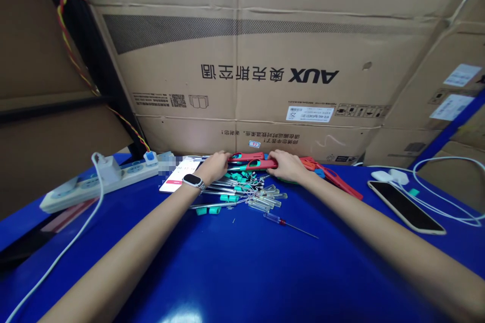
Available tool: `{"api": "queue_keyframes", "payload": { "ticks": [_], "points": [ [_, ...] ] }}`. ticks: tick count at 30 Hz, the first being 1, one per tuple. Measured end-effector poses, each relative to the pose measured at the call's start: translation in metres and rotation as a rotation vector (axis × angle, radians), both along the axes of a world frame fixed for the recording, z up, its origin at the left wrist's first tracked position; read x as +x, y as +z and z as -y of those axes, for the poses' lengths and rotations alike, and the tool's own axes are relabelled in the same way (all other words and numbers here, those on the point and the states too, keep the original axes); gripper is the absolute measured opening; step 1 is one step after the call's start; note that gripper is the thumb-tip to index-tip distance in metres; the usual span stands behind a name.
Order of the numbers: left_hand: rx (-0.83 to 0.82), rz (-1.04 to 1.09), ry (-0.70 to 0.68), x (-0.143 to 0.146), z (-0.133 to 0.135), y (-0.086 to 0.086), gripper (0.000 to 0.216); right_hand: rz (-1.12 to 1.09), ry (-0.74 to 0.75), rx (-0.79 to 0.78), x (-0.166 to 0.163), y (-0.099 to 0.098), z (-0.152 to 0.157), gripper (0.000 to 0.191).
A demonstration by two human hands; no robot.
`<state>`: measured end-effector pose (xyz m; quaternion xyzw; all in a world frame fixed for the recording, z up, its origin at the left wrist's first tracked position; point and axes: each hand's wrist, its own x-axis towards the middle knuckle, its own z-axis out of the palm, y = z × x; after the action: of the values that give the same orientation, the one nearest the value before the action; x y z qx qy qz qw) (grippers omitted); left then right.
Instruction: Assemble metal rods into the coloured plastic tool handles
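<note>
Both my arms reach forward over the blue table [242, 272]. My left hand [216, 165], with a smartwatch [193, 180] on its wrist, and my right hand [288, 165] are both closed on the ends of red long-nosed lighters [252, 160] held near the far edge. Below them lies a pile of metal tubes, teal caps and clear plastic parts [242, 192]. A small screwdriver [288, 224] with a clear handle lies just in front of the pile.
A large AUX cardboard box [242, 75] stands as a wall behind the table. A white power strip [102, 179] with a charger lies at the left. More red lighter shells [333, 176], a phone [405, 207] and white cables [447, 197] sit at the right. White paper [176, 174] lies by my left wrist.
</note>
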<state>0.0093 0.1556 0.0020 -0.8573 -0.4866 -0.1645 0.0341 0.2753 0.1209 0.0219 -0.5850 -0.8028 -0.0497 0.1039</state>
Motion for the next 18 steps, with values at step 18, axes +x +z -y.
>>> {"api": "queue_keyframes", "payload": {
  "ticks": [18],
  "points": [
    [0.090, 0.149, -0.182, 0.014, 0.015, -0.008, 0.028, -0.172, -0.032, 0.173, -0.001, -0.019, -0.004, 0.029]
  ]
}}
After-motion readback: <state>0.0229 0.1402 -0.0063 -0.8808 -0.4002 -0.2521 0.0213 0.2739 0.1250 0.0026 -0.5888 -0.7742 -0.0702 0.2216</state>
